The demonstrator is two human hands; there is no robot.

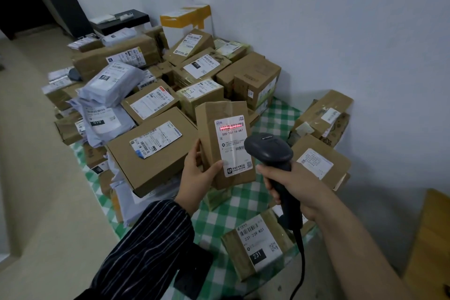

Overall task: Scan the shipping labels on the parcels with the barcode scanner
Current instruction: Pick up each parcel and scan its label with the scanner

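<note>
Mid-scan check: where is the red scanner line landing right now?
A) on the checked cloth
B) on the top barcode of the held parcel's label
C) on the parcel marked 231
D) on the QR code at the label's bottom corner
B: the red scan line crosses the top barcode of the white shipping label on the brown paper parcel that the left hand holds up, while the right hand grips the dark grey barcode scanner.

Head view, one camera: sits on my head, wide-angle, faces forward and down across the green-checked tablecloth [231,207] toward the white wall [341,31]. Near range: my left hand [197,173] and right hand [292,185] sit low in centre frame; floor [36,178] along the left edge.
</note>
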